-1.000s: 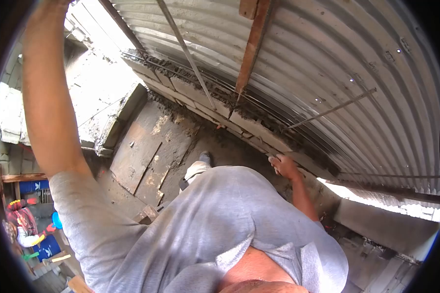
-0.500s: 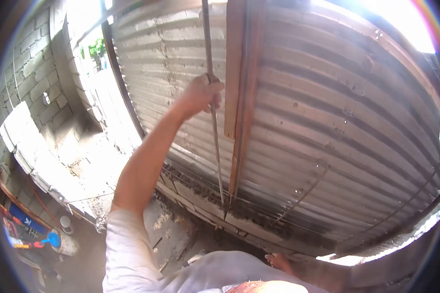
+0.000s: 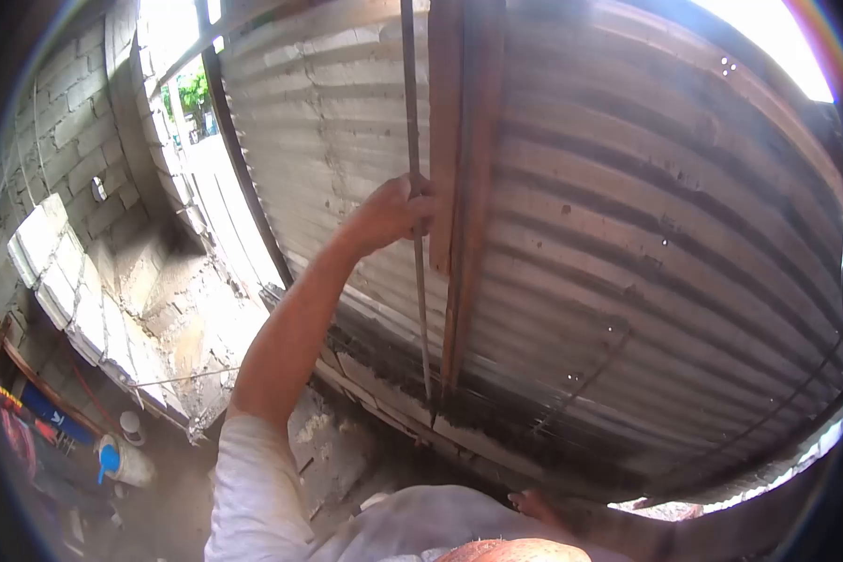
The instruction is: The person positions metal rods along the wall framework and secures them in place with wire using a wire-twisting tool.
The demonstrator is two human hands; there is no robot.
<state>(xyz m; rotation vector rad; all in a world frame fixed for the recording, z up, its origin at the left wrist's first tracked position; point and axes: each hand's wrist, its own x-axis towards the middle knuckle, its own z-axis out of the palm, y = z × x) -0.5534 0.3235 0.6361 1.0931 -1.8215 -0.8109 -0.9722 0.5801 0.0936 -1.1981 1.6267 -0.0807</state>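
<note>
My left hand [image 3: 416, 208] is raised in front of the corrugated metal sheet, its fingers wrapped round a thin upright metal rod [image 3: 421, 309]. The rod's lower end meets the top of the low block wall [image 3: 375, 386], beside a wooden post [image 3: 458, 309]. Low down near that wall is my right hand [image 3: 532, 506], small and dim, its fingers curled; whatever lies in them is too small to make out.
The corrugated sheet [image 3: 571, 272] stands beyond the low wall. Bright broken blockwork [image 3: 80, 290] lies to the left, with a string stretched near it. A pale bucket [image 3: 133, 465] with a blue dipper [image 3: 109, 461] is at lower left, near a partly visible person [image 3: 17, 433].
The view has tilted up from my body to the metal sheet. My left hand came in from the upper left and took hold of the rod. It sits slightly lower on view than half a second ago.
</note>
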